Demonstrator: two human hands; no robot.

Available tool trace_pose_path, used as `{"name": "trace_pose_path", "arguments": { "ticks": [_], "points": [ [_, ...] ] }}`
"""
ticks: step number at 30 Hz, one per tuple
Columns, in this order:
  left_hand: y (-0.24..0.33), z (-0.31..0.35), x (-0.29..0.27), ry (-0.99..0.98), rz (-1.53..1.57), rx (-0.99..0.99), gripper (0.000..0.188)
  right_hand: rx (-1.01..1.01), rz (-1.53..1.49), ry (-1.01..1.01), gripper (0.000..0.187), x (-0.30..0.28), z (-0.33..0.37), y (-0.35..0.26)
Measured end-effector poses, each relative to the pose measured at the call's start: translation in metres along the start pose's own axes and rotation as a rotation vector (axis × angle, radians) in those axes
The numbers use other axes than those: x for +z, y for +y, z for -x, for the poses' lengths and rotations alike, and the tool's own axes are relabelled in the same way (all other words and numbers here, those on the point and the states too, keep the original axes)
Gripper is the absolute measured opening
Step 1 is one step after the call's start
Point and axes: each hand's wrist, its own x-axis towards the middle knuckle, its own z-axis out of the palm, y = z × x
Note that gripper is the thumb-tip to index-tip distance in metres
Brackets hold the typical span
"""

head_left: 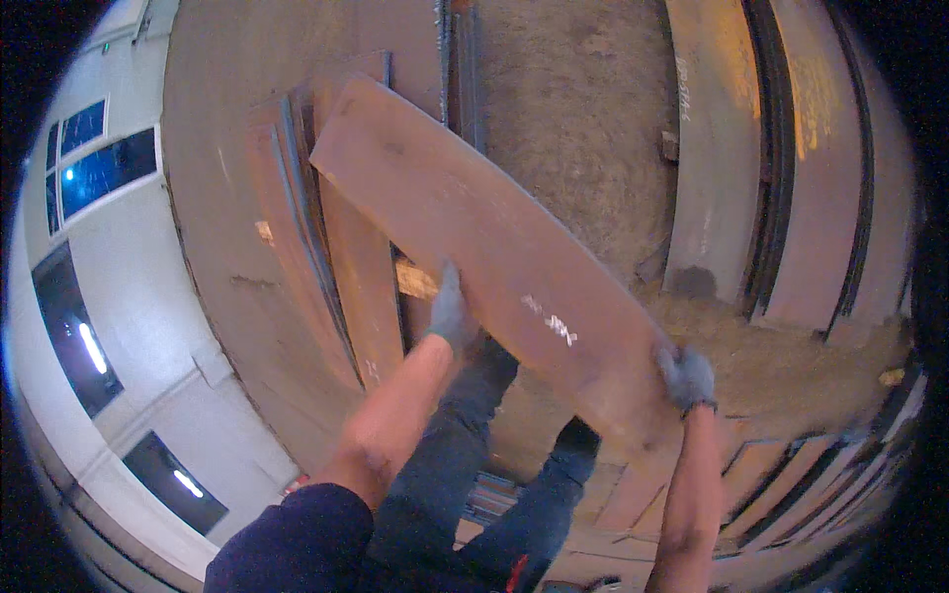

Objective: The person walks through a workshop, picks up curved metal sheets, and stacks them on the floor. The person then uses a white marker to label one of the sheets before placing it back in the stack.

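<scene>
A long rust-brown steel plate [494, 257] slants across the middle of the view, its far end up to the left and its near end down to the right. White chalk marks show on its upper face. My left hand [451, 311], in a grey glove, grips the plate's near long edge, thumb on top and the other fingers hidden. At the far long edge, close to the near right end, my gloved right hand [686, 378] is closed round the plate. Beneath its far end, other narrow steel plates [361, 247] lie stacked, partly covered.
Long, wide steel plates [717, 148] lie in stacks at the right, some with yellow marks. More flat strips [781, 484] lie at the lower right. A piece of wood [417, 280] shows beside my left hand. A white wall [119, 227] with windows runs along the left.
</scene>
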Motion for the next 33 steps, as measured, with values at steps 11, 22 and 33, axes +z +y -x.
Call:
{"name": "trace_pose_path", "arguments": {
  "ticks": [11,22,33],
  "points": [
    [-0.149,0.195,0.050,0.408,-0.176,-0.298,0.074,0.379,0.197,-0.069,0.066,-0.043,0.283,0.118],
    [-0.264,0.249,0.072,0.420,-0.975,-0.529,0.080,0.551,0.082,-0.258,0.082,-0.091,0.414,0.125],
    [-0.306,0.303,0.069,0.122,0.300,-0.697,0.068,0.650,-0.080,-0.329,0.070,-0.159,0.416,0.060]
  ]
}}
